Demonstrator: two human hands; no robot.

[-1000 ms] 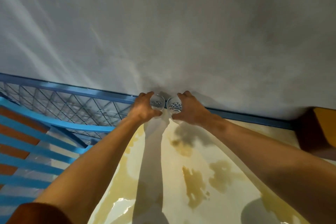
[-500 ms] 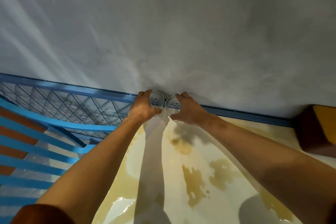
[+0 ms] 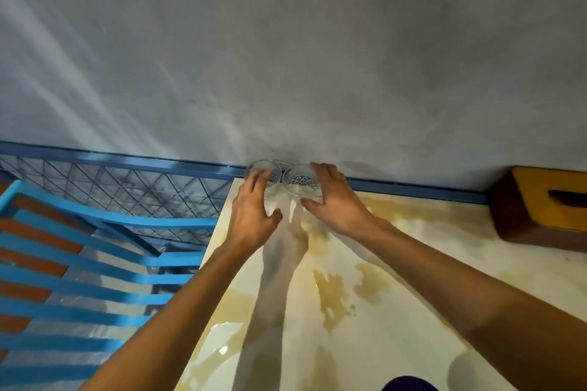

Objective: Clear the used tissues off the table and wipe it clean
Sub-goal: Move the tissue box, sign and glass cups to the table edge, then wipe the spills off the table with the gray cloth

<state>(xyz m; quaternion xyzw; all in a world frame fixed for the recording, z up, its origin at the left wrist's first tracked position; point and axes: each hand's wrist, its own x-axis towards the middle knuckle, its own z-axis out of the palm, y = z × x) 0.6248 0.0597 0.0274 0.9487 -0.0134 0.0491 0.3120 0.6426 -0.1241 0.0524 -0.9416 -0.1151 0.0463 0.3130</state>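
Glass tumbler [image 3: 256, 168] | left hand [image 3: 254, 219] touching | second tumbler [image 3: 300, 181] | right hand [image 3: 338, 205] gripping

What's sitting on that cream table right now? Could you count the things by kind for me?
Clear cut-glass tumblers: 2
Brown and yellow tissue box: 1
Dark blue rounded thing, cut off at the near edge, kind unclear: 1
Total: 4

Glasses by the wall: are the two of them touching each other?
Touching. The head view shows the left glass and the right glass rim against rim, with no strip of wall or table showing between them.
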